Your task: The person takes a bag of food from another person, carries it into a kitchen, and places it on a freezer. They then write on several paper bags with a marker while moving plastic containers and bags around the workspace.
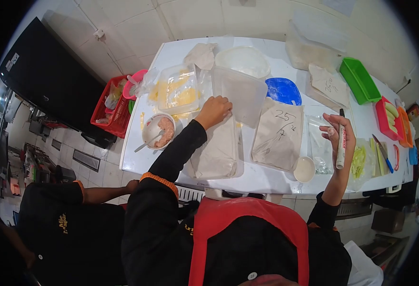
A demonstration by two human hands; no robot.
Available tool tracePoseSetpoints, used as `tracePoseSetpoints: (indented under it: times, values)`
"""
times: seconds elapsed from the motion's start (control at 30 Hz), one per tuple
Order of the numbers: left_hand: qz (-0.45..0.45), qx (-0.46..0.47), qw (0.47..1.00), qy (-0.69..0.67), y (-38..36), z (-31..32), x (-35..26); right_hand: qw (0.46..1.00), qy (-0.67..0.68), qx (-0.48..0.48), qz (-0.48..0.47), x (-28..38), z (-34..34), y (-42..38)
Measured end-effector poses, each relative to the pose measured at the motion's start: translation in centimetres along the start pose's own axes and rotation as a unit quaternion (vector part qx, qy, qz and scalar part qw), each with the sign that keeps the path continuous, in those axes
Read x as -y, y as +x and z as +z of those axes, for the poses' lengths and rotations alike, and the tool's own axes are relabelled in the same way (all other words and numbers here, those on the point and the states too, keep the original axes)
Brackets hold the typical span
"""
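Observation:
My left hand (214,112) is closed, its fingers curled at the top of a paper-lined plastic box (216,152), beside a translucent plastic tub or lid (240,97). What the fingertips grip there is hidden. In my raised right hand (346,143) is a white marker pen (340,148) with a black end pointing up. Between the hands lies a paper-covered pack (277,136) with "25/7" handwritten in dark ink. Beneath the right hand is a clear plastic bag (320,148). A small pale bowl (305,169) stands at the pack's lower right corner.
Left on the table, a bowl of pinkish minced filling (163,131) holds a spoon, near a clear tub (178,90) with yellow pieces. A blue lid (284,90), green bin (359,81) and knife (383,153) lie farther off. A co-worker (71,224) stands at left.

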State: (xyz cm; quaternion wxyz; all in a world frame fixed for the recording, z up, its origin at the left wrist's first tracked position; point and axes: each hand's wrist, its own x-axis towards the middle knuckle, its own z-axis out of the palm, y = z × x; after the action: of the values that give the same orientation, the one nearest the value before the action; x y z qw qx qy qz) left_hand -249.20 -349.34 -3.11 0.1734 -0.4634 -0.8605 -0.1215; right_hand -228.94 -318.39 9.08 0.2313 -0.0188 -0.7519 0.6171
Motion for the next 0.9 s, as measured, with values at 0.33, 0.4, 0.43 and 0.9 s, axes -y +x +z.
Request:
tracePoseSetpoints:
  times: [0.33,0.4,0.43,0.9]
  values:
    - [0.039,0.002,0.999,-0.027,-0.1,2.2,1.5,0.997,0.061,-0.045,-0.011,0.6,-3.1,-2.7]
    - [0.023,0.015,0.999,-0.035,-0.2,2.0,1.4,0.997,0.060,-0.051,-0.002,0.2,-4.1,-3.3]
    - [0.015,0.021,0.999,-0.037,-0.1,1.6,1.2,0.997,0.062,-0.054,0.006,-0.2,-4.5,-3.5]
    - [-0.180,-0.132,0.934,-0.280,-1.8,-14.4,-5.1,0.983,0.038,0.174,-0.055,-1.5,7.3,-2.0]
